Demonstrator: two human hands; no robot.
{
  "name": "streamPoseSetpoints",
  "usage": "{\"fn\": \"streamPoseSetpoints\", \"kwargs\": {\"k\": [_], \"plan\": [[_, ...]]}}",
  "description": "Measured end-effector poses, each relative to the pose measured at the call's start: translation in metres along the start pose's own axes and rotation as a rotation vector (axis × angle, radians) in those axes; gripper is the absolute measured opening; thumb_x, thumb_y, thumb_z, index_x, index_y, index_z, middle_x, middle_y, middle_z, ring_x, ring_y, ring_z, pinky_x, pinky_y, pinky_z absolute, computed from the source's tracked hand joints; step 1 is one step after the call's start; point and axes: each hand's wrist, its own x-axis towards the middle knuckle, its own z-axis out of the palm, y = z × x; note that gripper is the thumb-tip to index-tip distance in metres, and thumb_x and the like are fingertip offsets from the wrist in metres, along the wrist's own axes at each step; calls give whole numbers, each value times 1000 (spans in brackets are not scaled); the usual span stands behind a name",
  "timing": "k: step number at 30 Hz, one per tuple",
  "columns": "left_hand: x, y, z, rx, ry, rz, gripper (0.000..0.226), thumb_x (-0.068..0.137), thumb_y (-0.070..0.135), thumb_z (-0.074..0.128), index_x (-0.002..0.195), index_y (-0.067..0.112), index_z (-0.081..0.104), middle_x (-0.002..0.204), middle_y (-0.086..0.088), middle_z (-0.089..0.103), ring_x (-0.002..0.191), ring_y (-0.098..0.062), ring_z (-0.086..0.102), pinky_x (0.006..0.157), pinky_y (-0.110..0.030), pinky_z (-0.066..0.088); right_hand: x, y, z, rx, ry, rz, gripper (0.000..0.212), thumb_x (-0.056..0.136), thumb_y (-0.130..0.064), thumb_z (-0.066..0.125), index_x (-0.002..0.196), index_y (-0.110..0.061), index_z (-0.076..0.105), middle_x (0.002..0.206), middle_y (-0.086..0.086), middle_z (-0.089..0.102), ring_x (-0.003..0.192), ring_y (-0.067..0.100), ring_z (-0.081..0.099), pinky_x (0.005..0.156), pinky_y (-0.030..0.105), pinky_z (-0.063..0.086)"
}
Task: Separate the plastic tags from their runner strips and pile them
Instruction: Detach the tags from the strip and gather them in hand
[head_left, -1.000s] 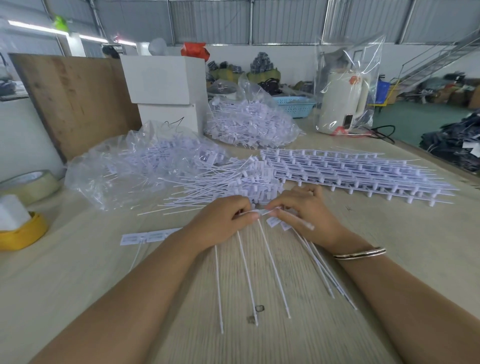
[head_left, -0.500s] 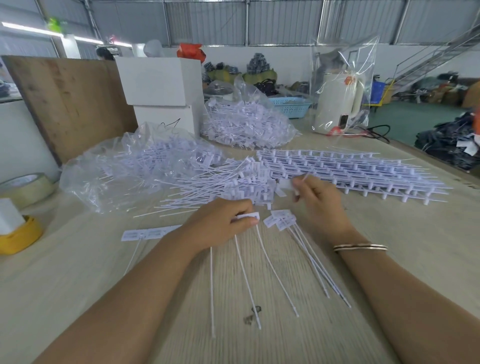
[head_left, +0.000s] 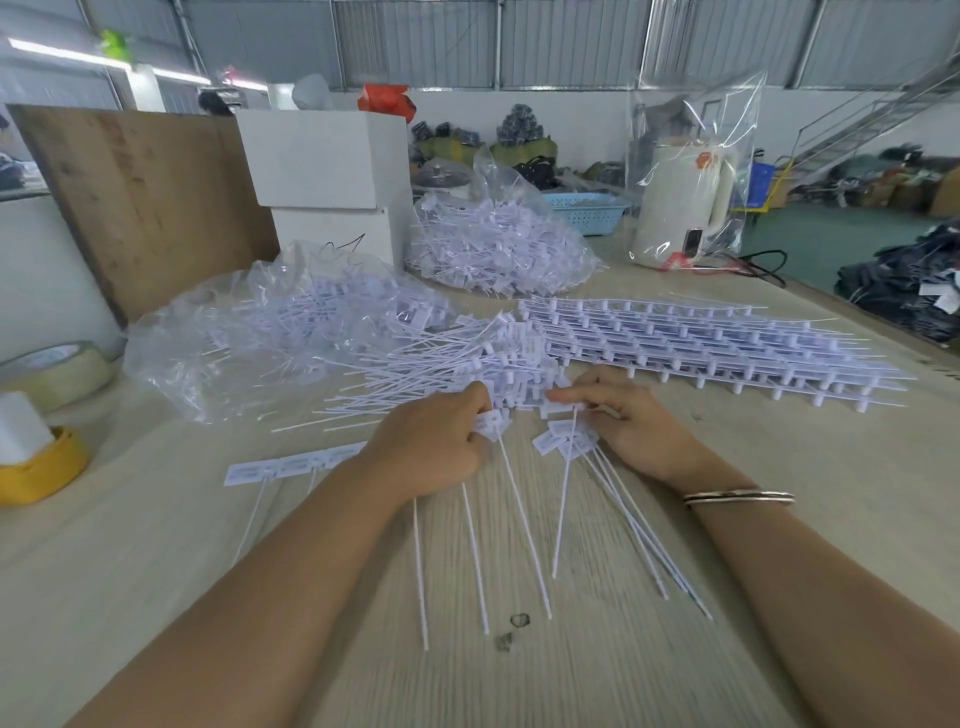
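Two hands work at the middle of a pale wood-grain table (head_left: 779, 545), close together but not touching. The left hand (head_left: 431, 447) is curled round the heads of a few white tags (head_left: 493, 423), whose long thin tails fan out toward the near edge of the table. The right hand (head_left: 631, 421) pinches the head of a single tag (head_left: 563, 499) between thumb and forefinger, its tail hanging down over the board; a bracelet (head_left: 737, 497) sits on that wrist. Just under the right hand lies a small pile of separated tags (head_left: 558, 441), their tails streaming toward the near right. Beyond the fingers, touching them, is a loose heap of tags (head_left: 441, 364), and to its right a wide stack of runner strips (head_left: 701, 348) with tags attached reaches almost to the right edge of the table. A short strip of joined tags (head_left: 280, 467) lies flat to the left of the left forearm. Behind, a crumpled clear bag of tags (head_left: 270, 332) fills the left middle, and a second bag of tags (head_left: 498, 244) sits further back beside stacked white boxes (head_left: 322, 171). A wooden board (head_left: 140, 197) leans at the far left. A tape roll (head_left: 57, 364) and a yellow holder (head_left: 41, 467) stand at the left edge. A white kettle (head_left: 680, 208) in clear wrap stands at the far right. Bare table spreads in front of and to both sides of the forearms.
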Motion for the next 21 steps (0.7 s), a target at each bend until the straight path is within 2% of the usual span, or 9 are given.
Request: {"fn": "streamPoseSetpoints", "kwargs": {"k": [3,5,6,8,10,12,14,18,21], "plan": [[1,1,1,0,40,4,27,88,15,44,114,21,43,101,2,56,84,-22,50,61,-31,28,1,1,0,57,8,35,52,82,19,41,91,-24,68,89,-6,53,85,-3,49,77,7,33],[3,3,4,7,51,45,41,85,6,45,124,19,44,118,1,53,100,-23,51,73,-30,32,1,1,1,91,31,21,54,78,23,37,75,-21,68,86,-6,54,86,1,52,81,13,34],[3,4,6,-19,53,58,45,85,3,45,126,19,44,122,1,51,104,-22,51,77,-31,35,0,1,1,104,47,8,53,76,24,36,73,-19,67,85,-4,54,87,9,53,81,18,35],[3,9,11,-110,62,60,45,87,3,43,128,20,44,125,1,49,106,-22,51,81,-34,40,0,-3,1,114,100,-36,46,74,17,35,77,-17,66,86,-4,53,85,12,52,77,23,36],[3,12,15,-169,84,56,42,89,8,43,129,20,42,129,0,49,103,-20,52,79,-33,42,0,-9,0,52,130,-102,43,70,5,36,90,-16,67,91,-2,55,86,11,52,76,25,40],[4,15,17,-198,118,58,41,89,13,43,129,20,40,130,-2,50,97,-19,53,74,-31,41,-1,-14,1,-90,74,-179,47,68,-1,45,108,-17,66,99,1,57,92,12,53,83,32,42],[5,16,18,-207,156,72,40,88,13,43,128,19,40,127,-5,52,94,-22,55,73,-32,42,-2,-17,7,-243,-14,-247,50,72,-8,57,119,-23,61,104,-3,59,98,14,53,89,38,37],[5,22,18,-265,202,115,41,88,9,45,128,17,43,124,-5,55,102,-19,55,77,-27,39,-2,-23,14,-497,34,-382,35,78,-18,65,111,-27,67,100,-7,66,88,18,59,73,27,21],[4,24,16,-286,240,102,31,92,15,45,123,19,48,115,-1,62,98,-18,58,81,-31,41,-2,-27,10,-512,114,-440,24,77,-16,66,97,-27,74,79,-5,67,70,19,60,68,29,22]]}}
